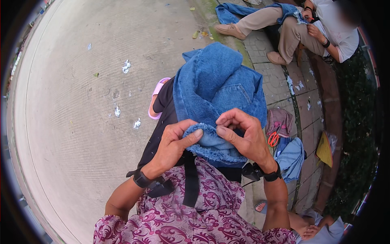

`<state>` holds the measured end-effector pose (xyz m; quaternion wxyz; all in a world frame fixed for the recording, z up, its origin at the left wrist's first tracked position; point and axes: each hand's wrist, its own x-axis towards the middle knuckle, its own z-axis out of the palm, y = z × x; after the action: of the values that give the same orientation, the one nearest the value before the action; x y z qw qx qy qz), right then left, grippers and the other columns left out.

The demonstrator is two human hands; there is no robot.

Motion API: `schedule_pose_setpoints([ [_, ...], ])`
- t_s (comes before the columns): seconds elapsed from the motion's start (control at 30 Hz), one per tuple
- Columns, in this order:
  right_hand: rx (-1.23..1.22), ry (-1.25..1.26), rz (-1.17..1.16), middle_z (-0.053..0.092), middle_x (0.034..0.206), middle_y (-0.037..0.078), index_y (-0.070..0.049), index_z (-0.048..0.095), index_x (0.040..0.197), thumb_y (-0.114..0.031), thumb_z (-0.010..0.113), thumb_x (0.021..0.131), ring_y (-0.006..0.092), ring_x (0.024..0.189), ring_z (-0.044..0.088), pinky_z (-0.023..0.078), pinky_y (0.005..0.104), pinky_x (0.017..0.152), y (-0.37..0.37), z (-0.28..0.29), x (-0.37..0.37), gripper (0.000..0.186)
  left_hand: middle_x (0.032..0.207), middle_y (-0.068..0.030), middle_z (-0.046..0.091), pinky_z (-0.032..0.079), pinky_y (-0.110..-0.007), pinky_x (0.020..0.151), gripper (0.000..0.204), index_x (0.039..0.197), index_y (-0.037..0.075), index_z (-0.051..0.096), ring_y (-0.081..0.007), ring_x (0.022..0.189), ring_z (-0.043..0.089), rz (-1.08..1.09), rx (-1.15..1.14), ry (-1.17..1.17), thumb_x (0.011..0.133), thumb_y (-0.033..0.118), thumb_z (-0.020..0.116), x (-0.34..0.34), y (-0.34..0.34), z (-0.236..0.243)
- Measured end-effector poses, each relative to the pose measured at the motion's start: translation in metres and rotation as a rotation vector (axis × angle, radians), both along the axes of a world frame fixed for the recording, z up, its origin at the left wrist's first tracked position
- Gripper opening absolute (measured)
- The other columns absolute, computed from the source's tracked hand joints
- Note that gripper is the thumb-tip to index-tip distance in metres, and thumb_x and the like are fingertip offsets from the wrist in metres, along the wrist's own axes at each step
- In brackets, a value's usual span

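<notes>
A pair of blue jeans (213,77) lies bunched across my lap, a back pocket showing on top. Its frayed leg hem (215,155) faces me, with pale loose fibres along the rim. My left hand (172,144) grips the hem's left side, thumb on the outside and fingers mostly hidden behind. At the hem's upper edge, my right hand (245,136) has thumb and forefinger nearly together in a pinch. Whatever lies between those fingertips is too small to make out.
Orange-handled scissors (273,139) rest by a checked cloth bundle (280,120) at my right, near light denim (291,158) and a yellow item (324,150). White thread scraps (126,66) dot the ground. A seated co-worker (280,24) handles jeans at upper right; another person's hands (308,232) show at lower right.
</notes>
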<state>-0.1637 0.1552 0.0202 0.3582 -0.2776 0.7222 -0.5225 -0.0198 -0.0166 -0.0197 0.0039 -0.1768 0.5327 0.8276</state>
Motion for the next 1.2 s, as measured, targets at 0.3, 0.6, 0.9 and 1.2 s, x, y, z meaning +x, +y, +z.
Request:
schedule_pose_setpoints([
  [0.3, -0.085, 0.418, 0.069, 0.067, 0.089, 0.008, -0.003, 0.064, 0.111, 0.007, 0.071, 0.076, 0.0201, 0.083, 0.068, 0.053, 0.0306, 0.073, 0.003, -0.002, 0.013, 0.037, 0.102, -0.0022, 0.069, 0.050, -0.023, 0.085, 0.018, 0.111, 0.000, 0.066, -0.0063, 0.096, 0.062, -0.007, -0.042, 0.089, 0.094, -0.003, 0.067, 0.003, 0.003, -0.005],
  [0.6, -0.177, 0.628, 0.007, 0.067, 0.092, 0.010, -0.004, 0.064, 0.112, 0.006, 0.072, 0.076, 0.0212, 0.081, 0.068, 0.054, 0.0313, 0.072, 0.002, 0.000, 0.021, 0.039, 0.099, -0.0013, 0.069, 0.049, -0.023, 0.083, 0.015, 0.109, 0.000, 0.066, -0.0060, 0.095, 0.062, -0.012, -0.109, 0.120, 0.094, -0.001, 0.068, 0.002, 0.007, -0.003],
  [0.9, -0.131, -0.078, -0.050, 0.070, 0.094, 0.009, 0.001, 0.056, 0.115, 0.001, 0.068, 0.087, 0.0114, 0.084, 0.066, 0.051, 0.0241, 0.072, 0.004, -0.008, 0.011, 0.030, 0.094, 0.0005, 0.069, 0.048, -0.021, 0.079, 0.013, 0.105, 0.001, 0.069, -0.0046, 0.087, 0.061, -0.017, 0.115, -0.001, 0.100, 0.011, 0.065, -0.001, 0.007, 0.001],
  [1.2, -0.070, 0.420, 0.098, 0.065, 0.084, 0.010, 0.000, 0.063, 0.102, -0.004, 0.066, 0.089, 0.0165, 0.071, 0.063, 0.048, 0.0292, 0.062, -0.003, -0.008, 0.019, 0.013, 0.094, 0.0010, 0.068, 0.048, -0.023, 0.081, 0.010, 0.104, 0.000, 0.068, -0.0042, 0.089, 0.059, -0.095, 0.072, -0.037, 0.098, 0.008, 0.066, -0.004, 0.004, -0.002],
])
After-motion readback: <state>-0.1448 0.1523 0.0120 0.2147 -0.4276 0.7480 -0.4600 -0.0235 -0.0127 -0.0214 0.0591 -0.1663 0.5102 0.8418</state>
